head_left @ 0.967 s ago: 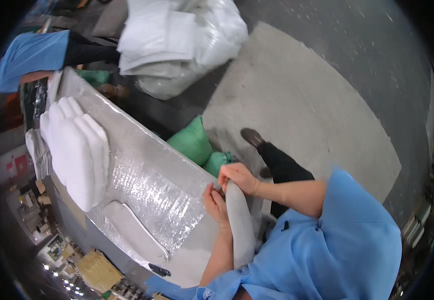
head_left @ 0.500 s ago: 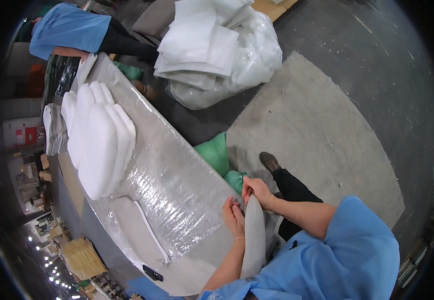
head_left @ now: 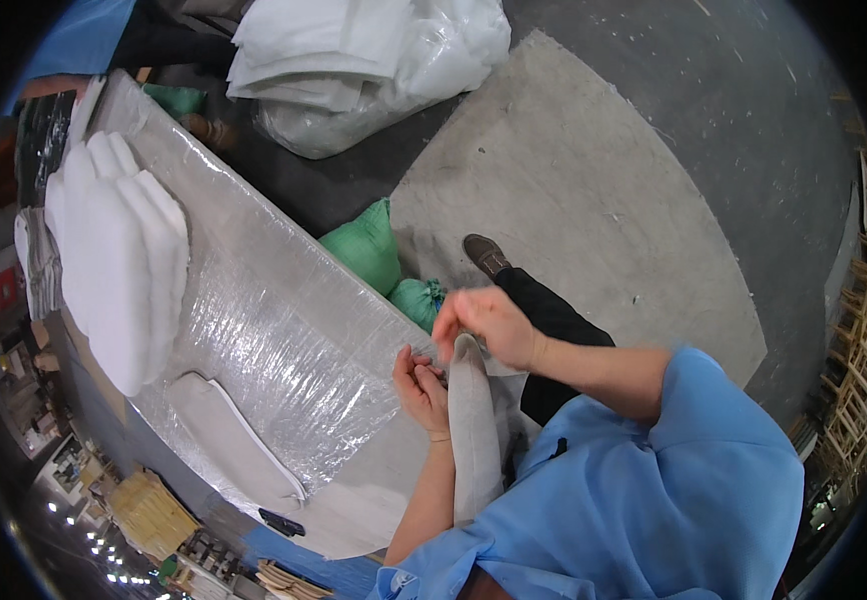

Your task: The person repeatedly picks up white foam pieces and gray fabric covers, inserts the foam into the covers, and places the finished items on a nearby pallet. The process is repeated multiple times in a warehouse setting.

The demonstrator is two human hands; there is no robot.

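Observation:
A light grey fabric-covered cushion (head_left: 472, 440) stands on edge between my forearms, its narrow end pointing away from me. My left hand (head_left: 422, 388) lies along the cushion's left side, fingers loosely bent and apart, with nothing seen in them. Just over the cushion's far tip is my right hand (head_left: 489, 325), smeared by motion. Its fingers bend down toward the left hand, and whether they hold anything is hidden. Farther left, a flat grey cover (head_left: 229, 440) with a white edge lies on the plastic-wrapped table (head_left: 274, 330).
White padding pieces (head_left: 119, 260) are stacked on the table's left part. A dark handheld object (head_left: 282, 523) lies at its near edge. Green sacks (head_left: 366, 248) sit beside the table. A plastic bag of white sheets (head_left: 354, 70) stands beyond. A co-worker's blue sleeve (head_left: 79, 40) shows far left.
My right hand has lifted off the cushion's tip and turned over it. The left hand stays at the cushion's side. The whole view has shifted, so the surroundings sit farther left and higher.

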